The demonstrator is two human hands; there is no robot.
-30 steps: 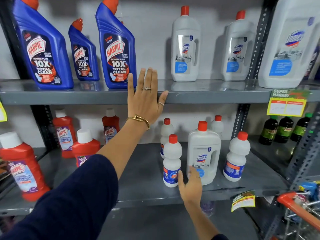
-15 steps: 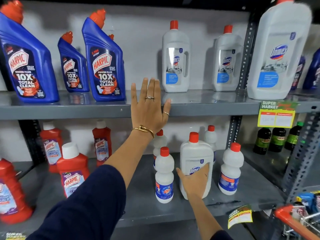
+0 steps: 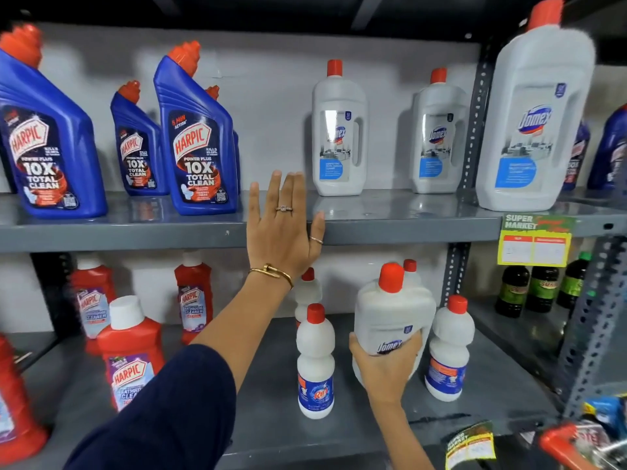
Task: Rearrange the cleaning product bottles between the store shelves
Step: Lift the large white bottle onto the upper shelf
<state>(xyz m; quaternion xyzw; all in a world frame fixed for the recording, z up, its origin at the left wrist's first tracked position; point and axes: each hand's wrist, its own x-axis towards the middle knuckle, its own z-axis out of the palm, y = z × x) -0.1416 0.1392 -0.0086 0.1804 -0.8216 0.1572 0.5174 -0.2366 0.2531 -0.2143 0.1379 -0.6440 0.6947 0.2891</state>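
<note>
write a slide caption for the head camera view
Right hand lifting a white Domex bottle off the lower shelf while the left hand rests open on the upper shelf edge.

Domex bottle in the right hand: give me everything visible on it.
The Domex bottle is white, plastic-looking, with a red cap and a blue Domex logo low on its front. It tips toward the camera on the lower shelf, between two smaller white bottles. The right hand grips its lower front. Whether its base is lifted is unclear.
</note>
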